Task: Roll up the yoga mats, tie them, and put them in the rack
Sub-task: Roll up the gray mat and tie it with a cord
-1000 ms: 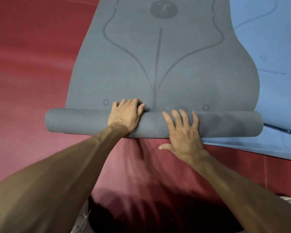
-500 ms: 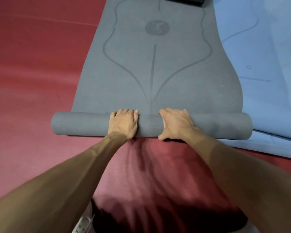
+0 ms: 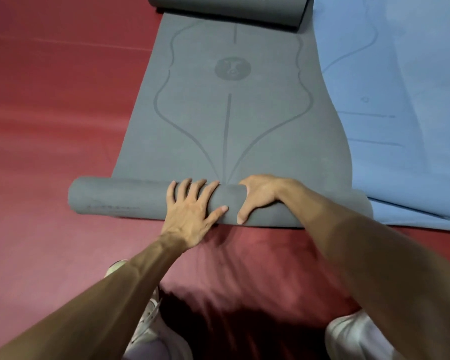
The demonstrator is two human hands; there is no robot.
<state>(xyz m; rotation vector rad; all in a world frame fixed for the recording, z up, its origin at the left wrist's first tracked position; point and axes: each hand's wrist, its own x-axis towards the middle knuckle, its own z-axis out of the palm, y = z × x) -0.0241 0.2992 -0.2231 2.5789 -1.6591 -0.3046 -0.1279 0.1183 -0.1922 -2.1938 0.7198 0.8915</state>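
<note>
Fingers of right hand [image 3: 260, 196] hidden beyond grey roll [image 3: 120, 198], blue mat [image 3: 400, 126] cropped right

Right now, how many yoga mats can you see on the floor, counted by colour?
Grey: 2, the half-rolled grey mat and a seemingly separate grey roll at its far end.
Blue: 1, the blue mat beside it.
Total: 3.

The floor [image 3: 50, 113] is a smooth, deep red surface with a soft sheen. Pale streaks of reflected light [image 3: 37, 131] run across its left side. A thin lighter line [image 3: 89, 44] crosses it near the upper left. A dark, blurred patch [image 3: 231, 326] lies at bottom centre.
</note>
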